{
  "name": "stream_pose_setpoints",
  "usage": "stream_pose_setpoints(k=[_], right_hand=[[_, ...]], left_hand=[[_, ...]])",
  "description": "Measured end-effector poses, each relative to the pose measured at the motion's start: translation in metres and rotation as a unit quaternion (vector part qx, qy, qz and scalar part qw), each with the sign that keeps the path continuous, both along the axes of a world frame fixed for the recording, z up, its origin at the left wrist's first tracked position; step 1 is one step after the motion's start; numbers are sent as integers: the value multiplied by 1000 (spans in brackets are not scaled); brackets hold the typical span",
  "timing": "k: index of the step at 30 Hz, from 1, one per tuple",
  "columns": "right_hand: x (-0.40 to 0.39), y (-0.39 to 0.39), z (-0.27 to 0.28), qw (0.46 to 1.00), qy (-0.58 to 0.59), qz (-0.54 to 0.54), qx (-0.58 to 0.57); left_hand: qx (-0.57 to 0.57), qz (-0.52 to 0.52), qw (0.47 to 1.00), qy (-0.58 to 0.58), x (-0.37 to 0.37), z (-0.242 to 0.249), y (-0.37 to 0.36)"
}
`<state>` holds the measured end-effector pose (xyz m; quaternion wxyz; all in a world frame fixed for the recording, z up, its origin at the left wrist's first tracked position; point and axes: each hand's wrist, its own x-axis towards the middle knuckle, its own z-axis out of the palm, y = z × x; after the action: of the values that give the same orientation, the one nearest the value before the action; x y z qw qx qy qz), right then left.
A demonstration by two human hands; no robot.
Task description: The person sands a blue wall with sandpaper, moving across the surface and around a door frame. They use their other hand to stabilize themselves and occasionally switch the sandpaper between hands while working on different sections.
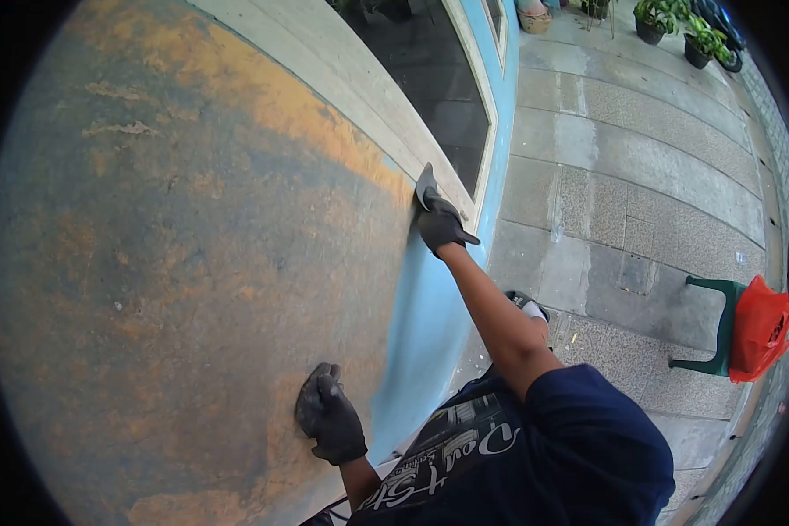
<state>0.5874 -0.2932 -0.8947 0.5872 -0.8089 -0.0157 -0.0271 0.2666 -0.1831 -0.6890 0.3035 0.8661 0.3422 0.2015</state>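
Observation:
My right hand [441,226], in a dark glove, is closed on a scraper [426,182]. The scraper's grey blade points up along the pale window frame [386,114], right at the corner of the worn, stained surface [193,289]. Lower down, my left hand [337,430], also gloved, rests over that surface with its fingers bent round a dark, rounded flat piece [308,401]. What kind of thing this piece is, I cannot tell. Between the two hands runs a light blue painted edge [425,324].
A dark glass pane [438,88] sits within the pale frame. Paved floor [622,175] stretches to the right, with a green stool [719,329] and a red plastic bag [760,329] on it. Potted plants [701,39] stand at the far end. My shod foot [528,305] shows below.

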Motion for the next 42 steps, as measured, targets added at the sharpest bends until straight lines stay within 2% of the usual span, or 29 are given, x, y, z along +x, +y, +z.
stream_pose_setpoints(k=[1,2,4,5,6,7,9,11,13,14,16,17,19,21,23,25,27,28,29,30,31,33,35,37,38,39,40,41,42], right_hand=[[10,4,14,998,-18,-43,-30],[21,14,29,988,-129,-85,14],[7,32,124,946,-284,-133,81],[-12,14,190,952,-287,-24,108],[-28,20,219,917,-385,-21,99],[-45,9,249,903,-421,-47,68],[-23,47,152,925,-335,-84,160],[-23,18,64,994,-26,-8,101],[-20,17,-13,994,-4,-21,109],[-11,20,7,994,-14,-23,105],[-30,37,91,955,-252,-140,70],[-37,24,149,969,-228,-64,70],[-48,31,207,902,-410,-46,130],[-53,29,195,904,-421,-32,61],[-40,46,99,947,-290,-97,104],[-48,14,30,989,-3,21,146],[-57,24,28,998,22,-47,30],[-50,47,26,982,-145,-117,20],[-56,48,79,955,-258,-119,81],[-76,38,140,980,-172,-38,91],[-81,49,166,950,-284,-31,125],[-104,30,246,901,-430,-16,60],[-100,51,178,930,-365,-29,34],[-86,37,90,990,-63,7,129],[-83,28,39,995,-17,-5,100],[-88,18,31,997,33,-19,72],[-90,28,30,997,32,-21,71],[-77,45,35,983,-135,-104,64],[-80,58,52,941,-285,-175,59]], left_hand=[[23,-19,1000,3,4,-3,3],[20,-22,1000,-3,10,-5,0],[-27,-2,1000,-9,7,-2,0],[-26,-3,1000,-8,9,0,-2],[-33,-4,999,-1,7,5,-5],[-40,-5,999,2,8,8,-6],[-53,-9,999,-8,7,6,-2],[-71,-4,997,-15,2,1,0],[-41,-28,999,11,-2,-2,5],[-45,-32,998,1,5,-8,8],[-12,-39,999,11,-4,-15,13],[-10,-38,999,16,-7,-11,12],[-21,-30,999,39,1,-1,5],[-22,-39,999,31,-3,-8,10],[-27,-40,999,15,-3,-9,11],[-22,-41,998,33,-2,-3,7],[-17,-52,998,27,-10,-9,14],[-11,-62,998,14,-5,-14,15],[-13,-60,998,21,-7,-10,12],[-9,-57,998,32,-6,-2,8],[-4,-57,998,36,-2,1,5],[-2,-62,998,26,-4,-5,8],[-1,-64,998,16,-4,-5,10],[42,-69,996,44,-2,1,5],[38,-65,996,43,-3,0,3],[51,-64,995,52,-6,0,3],[65,-68,994,56,-3,1,3],[61,-70,995,42,11,2,0],[73,-72,994,49,14,8,-5]])
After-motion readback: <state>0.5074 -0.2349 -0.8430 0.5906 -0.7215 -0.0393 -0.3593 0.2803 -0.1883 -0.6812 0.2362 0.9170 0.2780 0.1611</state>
